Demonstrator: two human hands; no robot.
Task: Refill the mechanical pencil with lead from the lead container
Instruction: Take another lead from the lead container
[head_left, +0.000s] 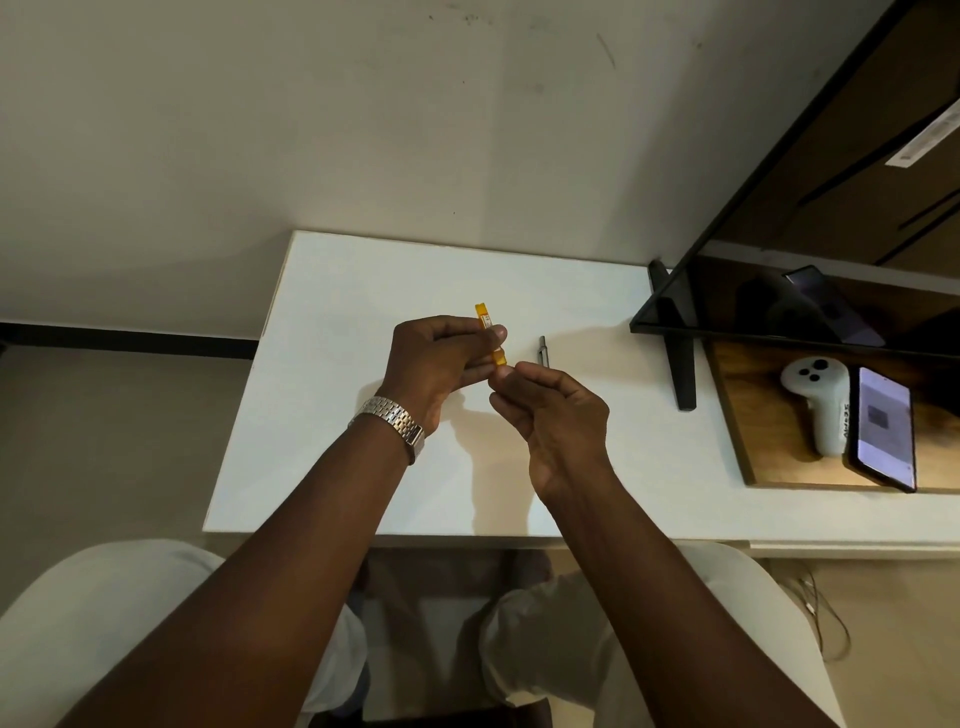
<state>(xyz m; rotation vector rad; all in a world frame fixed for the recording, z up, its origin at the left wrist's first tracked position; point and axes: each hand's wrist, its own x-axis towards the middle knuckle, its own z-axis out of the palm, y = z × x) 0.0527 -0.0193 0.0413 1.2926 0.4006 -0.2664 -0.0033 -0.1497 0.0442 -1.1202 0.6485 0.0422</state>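
Orange plastic lead container pinched upright in left hand, lower end nipped by right hand fingertips; grey mechanical pencil flat on white table at three o'clock; probably light, slippery, leads brittle, best held mid-body.

No legible text anywhere

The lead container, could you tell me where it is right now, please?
In the head view it is mid-table: the left hand holds the orange lead container above the white table, and the right hand pinches its near end.
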